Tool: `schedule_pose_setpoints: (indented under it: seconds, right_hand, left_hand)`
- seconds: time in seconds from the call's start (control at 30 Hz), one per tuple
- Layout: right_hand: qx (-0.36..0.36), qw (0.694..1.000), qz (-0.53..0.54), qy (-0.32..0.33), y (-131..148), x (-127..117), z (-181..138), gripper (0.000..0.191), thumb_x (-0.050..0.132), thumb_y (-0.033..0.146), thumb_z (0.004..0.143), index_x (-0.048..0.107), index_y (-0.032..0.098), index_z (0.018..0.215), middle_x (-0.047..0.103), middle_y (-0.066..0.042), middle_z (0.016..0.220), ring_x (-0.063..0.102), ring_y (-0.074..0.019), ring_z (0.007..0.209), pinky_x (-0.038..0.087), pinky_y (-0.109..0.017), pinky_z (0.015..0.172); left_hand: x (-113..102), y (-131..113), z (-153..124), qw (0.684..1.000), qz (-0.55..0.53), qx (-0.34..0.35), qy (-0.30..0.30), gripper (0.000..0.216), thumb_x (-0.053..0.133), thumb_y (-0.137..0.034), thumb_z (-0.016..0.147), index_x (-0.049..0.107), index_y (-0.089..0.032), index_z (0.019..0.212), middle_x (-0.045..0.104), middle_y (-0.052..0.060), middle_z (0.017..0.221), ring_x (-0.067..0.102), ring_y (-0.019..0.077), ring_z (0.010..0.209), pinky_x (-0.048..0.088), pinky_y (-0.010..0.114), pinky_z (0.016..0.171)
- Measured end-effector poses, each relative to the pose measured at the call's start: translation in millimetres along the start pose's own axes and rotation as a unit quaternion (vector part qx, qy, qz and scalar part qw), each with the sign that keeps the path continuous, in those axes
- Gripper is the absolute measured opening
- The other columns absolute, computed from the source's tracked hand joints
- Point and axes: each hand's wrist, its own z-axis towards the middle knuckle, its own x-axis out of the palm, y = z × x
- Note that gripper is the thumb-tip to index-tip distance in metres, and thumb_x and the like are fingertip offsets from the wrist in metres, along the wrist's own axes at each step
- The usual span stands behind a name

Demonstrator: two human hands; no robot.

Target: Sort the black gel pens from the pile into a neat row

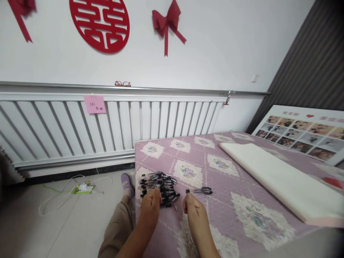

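A heap of black-and-clear pens (pixel 157 182) lies on the purple floral cover at its left edge. My left hand (pixel 152 203) is closed over the near side of this heap, thumb pressed to the fingers; whatever it grips is hidden. My right hand (pixel 194 207) is closed too, just in front of a few separate pens (pixel 205 190) lying side by side. Anything between its fingers cannot be made out. One small, slim piece (pixel 176 208) rests on the cover between the hands, too small to name.
The patterned cover (pixel 215 211) spreads over a low surface. A folded cream sheet (pixel 268 175) lies at the right, with a photo board (pixel 301 134) behind it. A white radiator (pixel 161 118) runs along the wall. Cables and a power strip (pixel 84 189) sit on the floor.
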Motion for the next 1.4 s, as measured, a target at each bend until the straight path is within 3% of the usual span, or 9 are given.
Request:
schedule_pose_setpoints:
  seconds: [0.1,0.2,0.33,0.5,0.73,0.9,1.03,1.27,1.4]
  right_hand:
    - [0.013,0.999,-0.026,-0.027,-29,4,-3,0.047,0.041,0.061,0.084,0.043,0.023,0.057,0.047,0.003,0.053,0.046,-0.0152,0.053,0.038,-0.025,0.051]
    - [0.022,0.997,-0.065,-0.033,-65,10,-7,0.038,0.047,0.054,0.081,0.056,0.021,0.065,0.060,-0.001,0.061,0.056,-0.0185,0.060,0.045,-0.027,0.057]
    - [-0.017,0.988,-0.156,-0.001,-98,20,-14,0.028,0.047,0.038,0.083,0.068,0.020,0.081,0.072,-0.008,0.085,0.066,-0.0238,0.082,0.050,-0.033,0.079]
    - [-0.051,0.958,-0.281,0.022,-103,28,-16,0.024,0.048,0.030,0.085,0.069,0.020,0.089,0.072,-0.009,0.092,0.067,-0.0246,0.088,0.050,-0.034,0.080]
    - [-0.043,0.923,-0.378,0.054,-99,31,-9,0.018,0.048,0.024,0.085,0.066,0.023,0.088,0.069,-0.006,0.087,0.067,-0.0234,0.084,0.049,-0.031,0.072]
    - [-0.047,0.947,-0.316,0.041,-107,27,-10,0.023,0.044,0.029,0.088,0.065,0.023,0.087,0.070,-0.007,0.090,0.066,-0.0237,0.086,0.050,-0.033,0.076]
    - [-0.009,0.973,-0.232,0.006,-117,24,-10,0.029,0.041,0.038,0.090,0.065,0.021,0.092,0.072,-0.007,0.092,0.068,-0.0228,0.085,0.051,-0.033,0.077]
    - [0.001,0.991,-0.134,0.007,-123,21,-9,0.028,0.047,0.037,0.088,0.068,0.021,0.095,0.072,-0.008,0.098,0.066,-0.0217,0.093,0.050,-0.033,0.086]
    - [-0.019,0.994,-0.101,0.031,-116,15,-11,0.025,0.050,0.037,0.086,0.069,0.021,0.090,0.071,-0.007,0.092,0.065,-0.0214,0.089,0.051,-0.031,0.082]
  left_hand:
    - [1,24,-2,0.999,0.041,0.003,0.029,0.042,0.026,-0.042,0.097,0.052,-0.021,0.072,0.055,0.000,0.069,0.051,0.0161,0.066,0.040,0.026,0.062]
    - [7,45,-8,0.996,0.072,0.014,0.058,0.018,0.044,-0.026,0.088,0.060,-0.019,0.081,0.061,0.002,0.081,0.056,0.0182,0.079,0.042,0.029,0.074]
    - [18,65,-19,0.987,0.134,0.033,0.080,0.021,0.050,-0.011,0.080,0.065,-0.020,0.093,0.064,0.005,0.096,0.053,0.0222,0.100,0.038,0.035,0.090]
    - [30,76,-24,0.946,0.296,0.073,0.110,0.023,0.053,-0.013,0.086,0.066,-0.025,0.100,0.063,0.002,0.102,0.053,0.0210,0.102,0.036,0.034,0.090]
    - [32,74,-22,0.928,0.342,0.093,0.116,0.017,0.059,-0.019,0.087,0.064,-0.028,0.102,0.060,0.001,0.097,0.052,0.0213,0.097,0.036,0.034,0.085]
    - [34,70,-23,0.919,0.351,0.104,0.145,0.009,0.058,-0.022,0.089,0.065,-0.027,0.093,0.058,0.001,0.095,0.050,0.0221,0.097,0.035,0.035,0.084]
    - [37,69,-21,0.917,0.349,0.110,0.161,0.008,0.056,-0.020,0.089,0.063,-0.024,0.089,0.057,0.002,0.097,0.049,0.0226,0.097,0.034,0.037,0.085]
    - [36,73,-24,0.924,0.329,0.119,0.156,0.013,0.050,-0.017,0.092,0.061,-0.024,0.095,0.059,0.001,0.097,0.050,0.0214,0.096,0.035,0.037,0.087]
    - [38,79,-26,0.928,0.322,0.114,0.152,0.014,0.051,-0.016,0.091,0.061,-0.023,0.096,0.059,0.002,0.097,0.051,0.0209,0.096,0.035,0.036,0.088]
